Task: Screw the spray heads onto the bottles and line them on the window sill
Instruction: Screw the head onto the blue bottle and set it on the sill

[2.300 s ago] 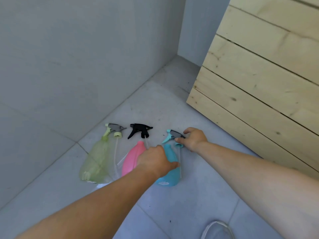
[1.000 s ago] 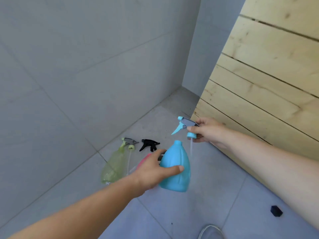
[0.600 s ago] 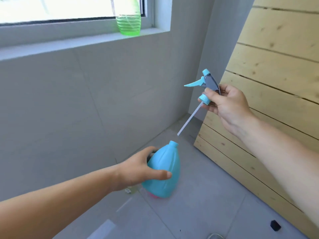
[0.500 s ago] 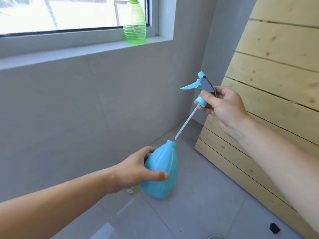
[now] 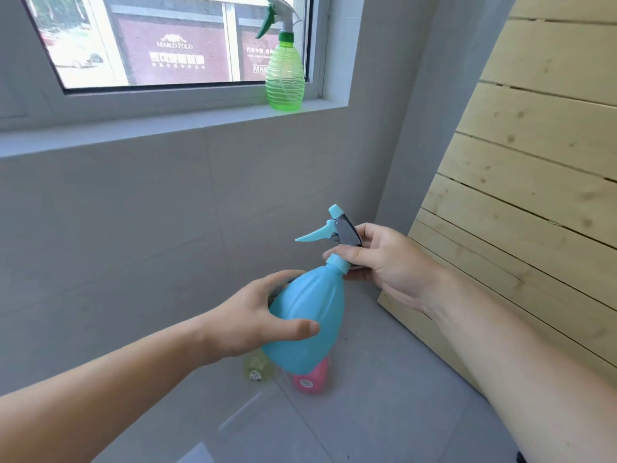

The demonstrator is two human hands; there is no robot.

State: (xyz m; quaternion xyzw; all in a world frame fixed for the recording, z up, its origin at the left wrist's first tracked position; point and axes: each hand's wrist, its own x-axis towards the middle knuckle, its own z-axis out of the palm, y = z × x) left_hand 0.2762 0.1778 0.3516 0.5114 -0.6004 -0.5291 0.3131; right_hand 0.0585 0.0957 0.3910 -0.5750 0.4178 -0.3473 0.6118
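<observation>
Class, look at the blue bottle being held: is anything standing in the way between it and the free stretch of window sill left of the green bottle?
Nothing visible does. The blue bottle is held in open air below the window sill, and the green bottle stands only at the sill's right end.

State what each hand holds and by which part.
Left hand grips the blue bottle around its body; right hand pinches the blue spray head at its collar.

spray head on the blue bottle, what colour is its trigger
Light blue, on a dark grey body; the spray head sits at the neck of the blue bottle, shown in the head view.
</observation>
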